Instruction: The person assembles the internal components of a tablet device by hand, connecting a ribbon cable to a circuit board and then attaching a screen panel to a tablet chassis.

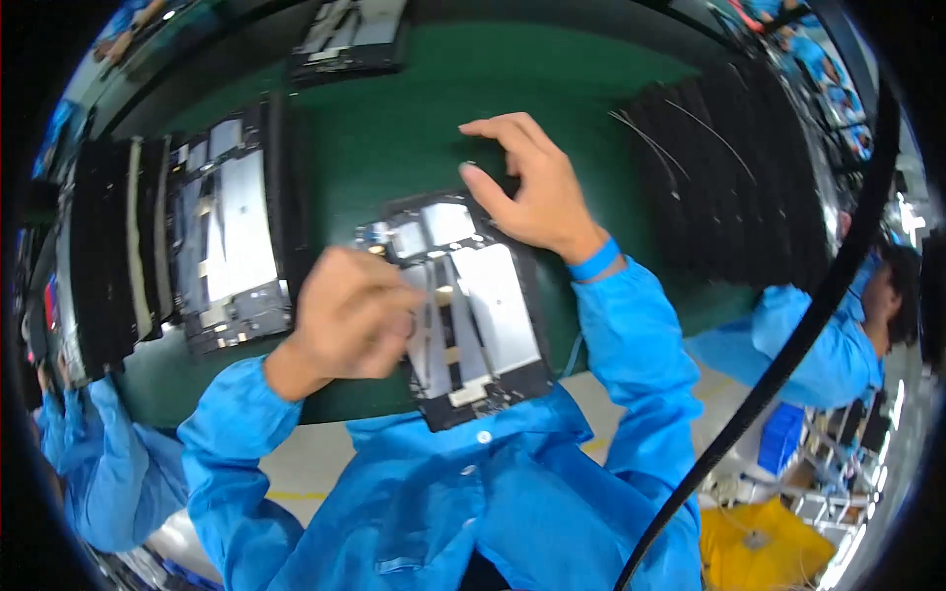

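An opened tablet [498, 286], its silver panels, ribbon strips and dark board parts bare, lies slightly tilted on the green table in front of me, near the edge by my body. Over its left side is my left hand [355, 313], fingers curled and smeared by motion; whether it holds anything cannot be made out. My right hand [537, 187] is above the tablet's far right corner, thumb and forefinger spread wide with nothing between them. A blue band [596, 260] circles the right wrist.
More opened tablets [236, 227] stand at the left beside a row of black trays or slabs [103, 251]. Another opened tablet [350, 39] lies at the far edge. Black slabs with thin wires [729, 187] fill the right. A black cable [764, 379] crosses the right foreground. Co-workers sit on both sides.
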{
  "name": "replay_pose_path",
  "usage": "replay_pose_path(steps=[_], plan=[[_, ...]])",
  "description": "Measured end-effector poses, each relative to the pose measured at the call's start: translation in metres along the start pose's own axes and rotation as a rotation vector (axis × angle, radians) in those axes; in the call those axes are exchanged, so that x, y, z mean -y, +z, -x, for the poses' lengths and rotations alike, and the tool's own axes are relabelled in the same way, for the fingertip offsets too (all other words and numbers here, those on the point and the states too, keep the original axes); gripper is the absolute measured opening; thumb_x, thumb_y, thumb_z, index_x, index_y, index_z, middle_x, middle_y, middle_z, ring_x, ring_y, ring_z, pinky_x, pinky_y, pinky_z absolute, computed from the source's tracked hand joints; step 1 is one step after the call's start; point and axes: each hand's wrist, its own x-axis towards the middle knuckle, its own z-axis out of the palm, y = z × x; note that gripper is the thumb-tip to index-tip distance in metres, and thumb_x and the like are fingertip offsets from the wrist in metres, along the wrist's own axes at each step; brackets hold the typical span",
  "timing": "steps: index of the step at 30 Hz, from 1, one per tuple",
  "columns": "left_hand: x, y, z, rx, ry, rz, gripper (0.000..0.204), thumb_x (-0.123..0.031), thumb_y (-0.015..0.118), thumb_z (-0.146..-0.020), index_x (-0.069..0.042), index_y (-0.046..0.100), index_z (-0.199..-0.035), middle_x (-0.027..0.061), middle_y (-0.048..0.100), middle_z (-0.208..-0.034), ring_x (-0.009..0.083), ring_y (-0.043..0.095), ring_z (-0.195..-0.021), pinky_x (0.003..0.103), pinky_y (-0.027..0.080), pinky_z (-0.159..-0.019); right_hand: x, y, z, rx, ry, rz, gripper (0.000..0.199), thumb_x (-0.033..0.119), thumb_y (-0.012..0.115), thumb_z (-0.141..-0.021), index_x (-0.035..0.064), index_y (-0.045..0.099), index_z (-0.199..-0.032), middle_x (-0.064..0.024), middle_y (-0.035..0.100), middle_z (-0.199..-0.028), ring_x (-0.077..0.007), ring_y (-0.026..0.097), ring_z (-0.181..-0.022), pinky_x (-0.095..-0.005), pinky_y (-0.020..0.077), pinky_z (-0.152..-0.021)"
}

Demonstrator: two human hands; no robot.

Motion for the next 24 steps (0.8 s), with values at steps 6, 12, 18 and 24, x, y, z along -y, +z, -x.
replay_pose_path(steps=[6, 12, 18, 24], plan=[[0.006, 0.004, 0.020, 0.010, 0.201, 0.007, 0.031, -0.013, 0.079, -0.075, -0.003, 0.078, -0.104, 0.0115, 0.072, -0.103, 0.0304, 0.071, -0.086, 0.044, 0.059, -0.076, 0.030, -0.008, -0.025, 0.294, 0.009, -0.249, 0.039, 0.008, 0.073, -0.086, 0.0044, 0.079, -0.124, -0.0198, 0.077, -0.119, -0.0431, 0.075, -0.107, -0.0459, 0.0605, -0.093], [0.015, 0.003, 0.010, 0.011, -0.034, 0.032, 0.030, -0.003, 0.074, -0.066, -0.001, 0.077, -0.096, 0.0110, 0.069, -0.090, 0.0298, 0.064, -0.073, 0.041, 0.049, -0.064, 0.028, -0.019, -0.018, 0.331, 0.045, -0.250, 0.031, 0.007, 0.073, -0.083, 0.0031, 0.081, -0.112, -0.0152, 0.065, -0.091, -0.0305, 0.071, -0.084, -0.0417, 0.0572, -0.076], [0.027, -0.011, 0.010, 0.092, 0.018, 0.008, 0.031, -0.002, 0.075, -0.065, 0.001, 0.077, -0.096, 0.0116, 0.068, -0.087, 0.0288, 0.063, -0.071, 0.041, 0.047, -0.062, 0.026, -0.033, -0.019, 0.414, 0.130, -0.165, 0.018, 0.003, 0.079, -0.085, 0.0031, 0.081, -0.103, -0.0093, 0.057, -0.081, -0.0223, 0.057, -0.069, -0.0373, 0.0433, -0.060], [0.017, 0.004, 0.015, 0.079, -0.132, -0.084, 0.031, 0.005, 0.076, -0.068, 0.003, 0.078, -0.099, 0.0155, 0.071, -0.096, 0.0355, 0.074, -0.082, 0.045, 0.064, -0.076, 0.015, -0.051, -0.019, 0.513, 0.268, -0.309, 0.014, -0.005, 0.081, -0.090, 0.0008, 0.080, -0.103, -0.0059, 0.062, -0.087, -0.0136, 0.052, -0.068, -0.0315, 0.0412, -0.061]])
